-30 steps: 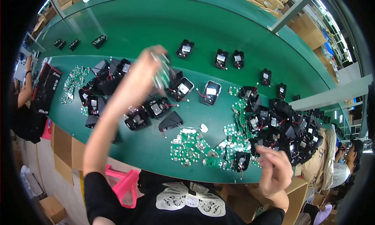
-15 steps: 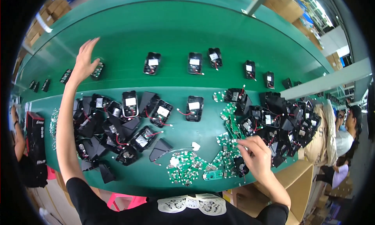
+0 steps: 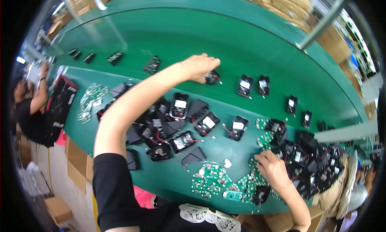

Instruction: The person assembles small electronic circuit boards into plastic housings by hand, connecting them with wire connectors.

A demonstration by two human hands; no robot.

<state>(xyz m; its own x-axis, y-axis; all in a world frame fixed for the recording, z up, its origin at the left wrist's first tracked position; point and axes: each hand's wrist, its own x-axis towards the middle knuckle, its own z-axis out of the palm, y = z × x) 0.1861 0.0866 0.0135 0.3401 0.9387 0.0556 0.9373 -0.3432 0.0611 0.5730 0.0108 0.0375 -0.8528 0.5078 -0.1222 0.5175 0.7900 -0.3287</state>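
Note:
My left hand (image 3: 200,68) reaches across to the far strip of the green bench. Its fingers and thumb are closed around a black plastic housing (image 3: 212,78) with a red wire, which the hand partly covers. My right hand (image 3: 272,167) is low over a heap of small green circuit boards (image 3: 251,181), thumb and fingertips pinched together. Whatever those fingertips hold is too small to make out. More boards (image 3: 211,177) are spread left of it, beside a small white piece (image 3: 227,163) and a single lighter green board (image 3: 232,195).
Black housings with wires are piled left (image 3: 161,129) and right (image 3: 307,159) of the middle. Several open housings (image 3: 245,86) stand along the far strip. A metal post (image 3: 321,24) rises at the back right. Another person (image 3: 34,115) sits far left.
My left hand has swung right along the far strip, from a housing with a circuit board to one with a red wire. My right hand stays by the boards. The whole view has turned left.

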